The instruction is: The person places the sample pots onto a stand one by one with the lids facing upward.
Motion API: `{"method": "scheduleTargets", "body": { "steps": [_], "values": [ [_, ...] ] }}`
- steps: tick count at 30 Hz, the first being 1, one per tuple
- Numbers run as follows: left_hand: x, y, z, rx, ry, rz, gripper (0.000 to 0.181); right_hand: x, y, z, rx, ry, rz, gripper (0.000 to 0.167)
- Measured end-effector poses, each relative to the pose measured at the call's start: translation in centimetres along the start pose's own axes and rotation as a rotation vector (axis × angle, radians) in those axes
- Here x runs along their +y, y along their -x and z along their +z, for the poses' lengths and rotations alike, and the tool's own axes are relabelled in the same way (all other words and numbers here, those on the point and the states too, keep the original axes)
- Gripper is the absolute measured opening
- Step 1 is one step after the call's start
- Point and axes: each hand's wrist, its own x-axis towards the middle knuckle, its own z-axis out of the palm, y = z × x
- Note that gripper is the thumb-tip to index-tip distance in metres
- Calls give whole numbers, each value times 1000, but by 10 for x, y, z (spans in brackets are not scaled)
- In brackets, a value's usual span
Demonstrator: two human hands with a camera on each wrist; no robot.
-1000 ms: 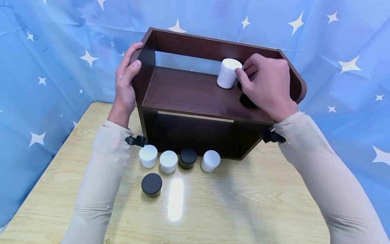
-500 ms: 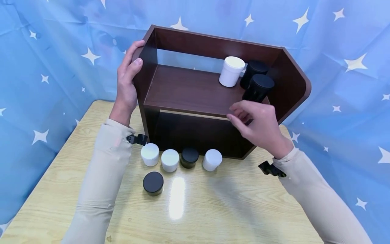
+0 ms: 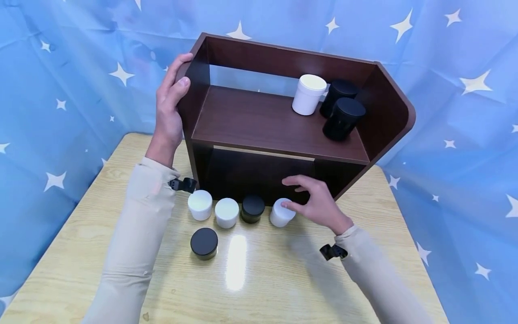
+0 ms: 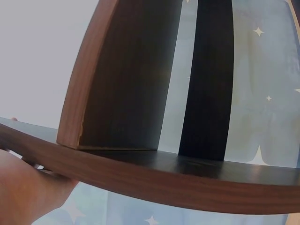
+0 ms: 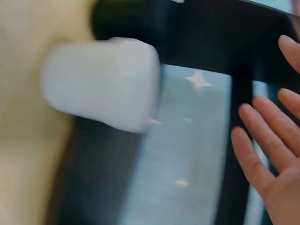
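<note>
Head view: at the upper left of the frame, the left hand point(image 3: 170, 103) grips the side panel of the dark brown shelf point(image 3: 251, 119). Right of centre, the right hand point(image 3: 317, 202) holds nothing, its thumb and fingers apart; the thumb overlaps the rightmost white jar point(image 3: 280, 217) in a row of 4 across the lower middle. Left of that jar stand a black jar point(image 3: 252, 210) and 2 white jars point(image 3: 227, 213). Another black jar, the front jar point(image 3: 204, 243), stands below the row. All 5 are on the wooden table point(image 3: 275, 288). At the upper right, on the upper board, a tall white jar point(image 3: 308, 96) stands beside 2 tall black jars point(image 3: 341, 121). A blue curtain point(image 3: 93, 36) with white stars hangs behind.

Left wrist view: the panel crosses the bottom of the frame, with part of the left hand against it at the lower left.

Right wrist view: the right hand's fingers spread at the right edge; a gap separates them from a blurred white jar at the upper left.
</note>
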Motion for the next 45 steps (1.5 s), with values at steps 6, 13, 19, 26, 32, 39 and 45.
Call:
{"method": "scheduleTargets", "body": {
  "steps": [6,13,19,26,32,39,45],
  "values": [
    [0,-1,1,0,2,4,47,20,15,27,-10,-8,128,55],
    [1,-2,2,-5,11,7,47,32,25,40,-30,-34,222,62],
    [0,0,1,0,-2,5,47,39,31,48,-51,-48,267,69],
    [0,0,2,-5,16,8,47,43,37,56,-67,-87,337,77],
    [0,0,1,0,5,7,47,47,39,62,-57,-110,370,79],
    [0,1,0,-2,-6,9,47,53,42,67,-39,-129,390,77],
    [0,1,-1,0,-13,13,48,54,42,68,-34,-150,406,73]
  ]
}}
